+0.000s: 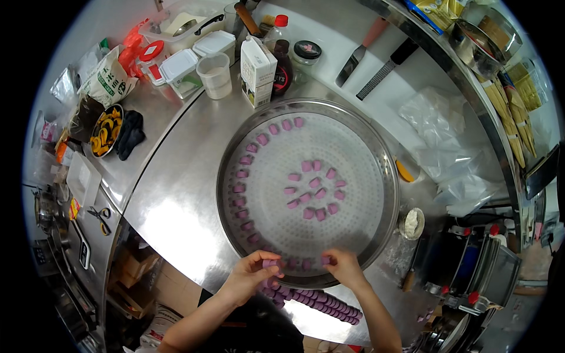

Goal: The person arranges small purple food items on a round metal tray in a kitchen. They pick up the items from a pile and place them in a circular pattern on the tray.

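A large round metal steamer tray (pixel 224 176) with a white perforated liner (pixel 348 145) lies before me. Purple dough pieces form an arc along its left and lower side, and more sit in a loose ring with a few inside it (pixel 314 182). At the lower left rim, my left hand (pixel 249 276) holds purple pieces (pixel 270 263) between thumb and fingers. My right hand (pixel 344 267) pinches one purple piece (pixel 325 260) over the tray's lower edge. Between tray and body lie rows of cut purple dough pieces (pixel 324 304), partly hidden by my left hand.
Behind the tray stand a carton (pixel 258 73), a dark syrup bottle (pixel 282 66) and a plastic cup (pixel 214 76). To the right are a bowl of white powder (pixel 412 223), a yellow scraper (pixel 404 170) and a roller machine (pixel 472 264). Scissors (pixel 102 218) lie left.
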A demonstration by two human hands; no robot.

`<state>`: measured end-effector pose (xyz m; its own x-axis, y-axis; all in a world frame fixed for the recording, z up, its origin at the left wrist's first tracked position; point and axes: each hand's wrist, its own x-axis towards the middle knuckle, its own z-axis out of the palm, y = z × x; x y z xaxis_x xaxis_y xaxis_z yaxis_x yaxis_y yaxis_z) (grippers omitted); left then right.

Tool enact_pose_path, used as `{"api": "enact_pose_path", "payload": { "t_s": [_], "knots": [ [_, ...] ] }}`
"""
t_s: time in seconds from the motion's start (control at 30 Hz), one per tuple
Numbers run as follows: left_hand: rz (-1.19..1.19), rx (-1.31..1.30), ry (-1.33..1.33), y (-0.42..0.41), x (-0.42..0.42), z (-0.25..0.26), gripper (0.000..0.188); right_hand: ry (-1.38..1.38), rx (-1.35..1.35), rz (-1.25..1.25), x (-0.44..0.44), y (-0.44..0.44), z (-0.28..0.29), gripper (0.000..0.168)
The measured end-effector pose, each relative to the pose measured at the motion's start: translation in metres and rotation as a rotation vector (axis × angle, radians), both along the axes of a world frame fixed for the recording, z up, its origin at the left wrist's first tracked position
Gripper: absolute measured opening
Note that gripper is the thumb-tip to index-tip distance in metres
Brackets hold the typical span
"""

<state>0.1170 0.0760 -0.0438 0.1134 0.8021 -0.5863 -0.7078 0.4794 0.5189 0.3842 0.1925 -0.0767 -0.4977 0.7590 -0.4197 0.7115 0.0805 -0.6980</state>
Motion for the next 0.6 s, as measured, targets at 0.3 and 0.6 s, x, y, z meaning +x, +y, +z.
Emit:
{"api": "enact_pose_path", "payload": {
  "t_s": [0.3, 0.6],
  "knots": [
    [0.008, 0.003, 0.034, 0.007, -0.002, 0.000, 0.024, -0.183, 0.146, 0.267, 0.000, -0.005, -0.036, 0.025],
    [0.067, -0.029, -0.102, 0.010, 0.007, 0.002, 0.031, -0.142, 0.295, 0.175, -0.006, -0.006, -0.012, 0.022]
  ]
}}
